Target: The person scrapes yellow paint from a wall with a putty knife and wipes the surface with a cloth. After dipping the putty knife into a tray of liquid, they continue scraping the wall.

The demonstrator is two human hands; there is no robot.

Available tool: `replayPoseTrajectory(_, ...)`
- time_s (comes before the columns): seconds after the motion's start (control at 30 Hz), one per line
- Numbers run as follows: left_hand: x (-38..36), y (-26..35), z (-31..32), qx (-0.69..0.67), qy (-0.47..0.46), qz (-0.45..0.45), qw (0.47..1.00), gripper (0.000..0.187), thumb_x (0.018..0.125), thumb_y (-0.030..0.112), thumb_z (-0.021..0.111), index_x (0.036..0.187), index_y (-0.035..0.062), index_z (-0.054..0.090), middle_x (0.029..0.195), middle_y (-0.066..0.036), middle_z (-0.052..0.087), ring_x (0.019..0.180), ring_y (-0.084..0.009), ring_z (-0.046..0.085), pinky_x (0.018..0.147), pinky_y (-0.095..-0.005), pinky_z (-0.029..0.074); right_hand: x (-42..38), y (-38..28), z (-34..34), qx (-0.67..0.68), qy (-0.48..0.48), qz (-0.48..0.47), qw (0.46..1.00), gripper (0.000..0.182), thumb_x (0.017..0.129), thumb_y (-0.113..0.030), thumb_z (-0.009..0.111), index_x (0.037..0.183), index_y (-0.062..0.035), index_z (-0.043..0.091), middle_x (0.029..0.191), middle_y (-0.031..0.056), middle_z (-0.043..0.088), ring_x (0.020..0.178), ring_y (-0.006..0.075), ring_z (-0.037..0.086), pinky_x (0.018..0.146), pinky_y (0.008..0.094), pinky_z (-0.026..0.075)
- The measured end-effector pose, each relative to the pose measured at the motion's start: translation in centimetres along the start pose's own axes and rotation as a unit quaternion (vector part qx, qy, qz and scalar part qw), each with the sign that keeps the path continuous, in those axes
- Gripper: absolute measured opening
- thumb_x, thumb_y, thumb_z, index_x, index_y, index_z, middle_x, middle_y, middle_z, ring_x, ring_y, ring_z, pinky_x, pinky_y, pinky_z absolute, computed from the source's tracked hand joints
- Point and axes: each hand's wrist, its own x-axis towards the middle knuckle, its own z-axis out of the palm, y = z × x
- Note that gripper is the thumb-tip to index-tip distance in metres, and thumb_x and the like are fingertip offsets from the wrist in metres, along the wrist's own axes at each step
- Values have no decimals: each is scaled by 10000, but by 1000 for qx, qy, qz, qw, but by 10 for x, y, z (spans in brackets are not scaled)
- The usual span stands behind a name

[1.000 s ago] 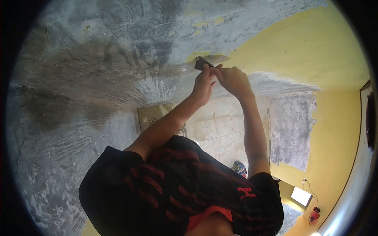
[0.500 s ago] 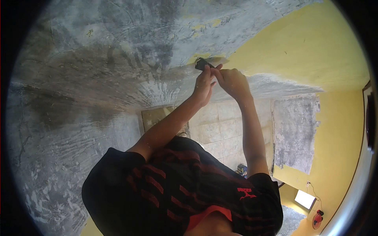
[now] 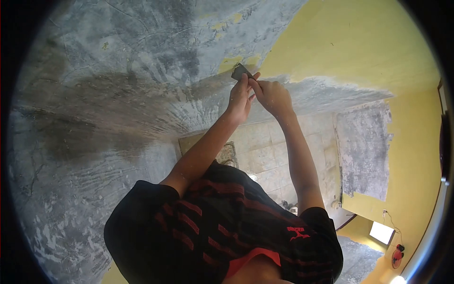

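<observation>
A scraper with a flat dark blade (image 3: 240, 72) rests against the wall at a small patch of yellow paint (image 3: 229, 63). My right hand (image 3: 274, 97) is closed round its handle, which is mostly hidden by the fingers. Against the blade's near end, my left hand (image 3: 240, 102) grips with thumb and fingers, close beside the right hand. Around the blade the wall is bare, mottled grey (image 3: 165, 47), while smooth yellow paint (image 3: 340, 42) covers the part to the right.
Below my arms lies a tiled floor (image 3: 257, 156). A second wall at right has a grey patch (image 3: 363, 146) within yellow paint. Farther off are a bright white panel (image 3: 381, 233) and a red fan-like object (image 3: 396, 259). Small items (image 3: 291, 208) sit on the floor near my right arm.
The camera view has shifted a little. Against the wall, both hands and the scraper have moved slightly right, toward the yellow paint, and more of the small yellow patch shows left of the blade.
</observation>
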Motion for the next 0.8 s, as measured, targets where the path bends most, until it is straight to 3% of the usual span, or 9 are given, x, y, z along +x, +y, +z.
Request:
replayPoseTrajectory(0.07,-1,0,0,0,28,5,1000,504,1125,591,439,1385,193,607,1603,55,547,1493,-156,390,1215,-516,224,1,4,8,24,-16,-3,1000,604,1060,-549,523,792,-68,770,749,247,720,733,471,722,657,576,573)
replayPoseTrajectory(0.2,3,-3,-8,4,19,2,1000,467,1127,583,444,1325,200,625,1606,65,542,1503,-159,372,1219,-517,224,-3,2,13,44,-16,-2,999,599,1064,-548,510,828,-65,775,790,258,729,767,478,725,698,591,573)
replayPoseTrajectory(0.27,6,-3,-12,-4,19,0,1000,429,1129,571,452,1272,209,633,1601,65,545,1503,-165,361,1221,-521,223,-6,0,18,62,-13,18,998,461,1067,-450,553,963,-64,784,827,229,738,801,459,720,697,537,558)
replayPoseTrajectory(0.4,11,-4,-26,9,29,11,999,387,1122,525,504,1324,211,609,1534,67,613,1366,-134,502,1173,-499,249,-14,0,26,134,2,44,990,470,1042,-487,593,1014,-51,765,871,240,742,861,456,723,736,518,549)
replayPoseTrajectory(0.43,7,-1,-25,21,25,12,999,376,1122,519,508,1327,222,612,1522,74,623,1350,-124,505,1156,-492,251,-16,0,23,170,-8,59,984,523,1022,-541,601,996,-44,761,840,223,752,835,463,727,747,536,568)
replayPoseTrajectory(0.6,1,10,-29,56,26,17,998,318,1107,501,558,1285,247,629,1483,82,655,1294,-91,513,1097,-458,274,-26,-1,31,234,8,80,969,545,1021,-535,627,994,-10,774,742,199,712,684,394,695,659,474,525)
replayPoseTrajectory(0.73,-7,18,-31,57,37,3,998,308,1108,490,565,1251,231,651,1524,38,621,1351,-123,517,1160,-460,288,-28,-14,39,263,-4,97,960,525,1046,-504,609,992,-7,772,678,188,661,600,355,634,618,461,485)
replayPoseTrajectory(0.8,-8,22,-34,120,57,31,991,279,1082,475,622,1180,222,689,1268,59,770,1170,-82,612,1011,-382,346,-29,-17,48,269,14,97,958,513,1060,-483,595,994,-6,770,671,190,650,595,350,632,617,457,483)
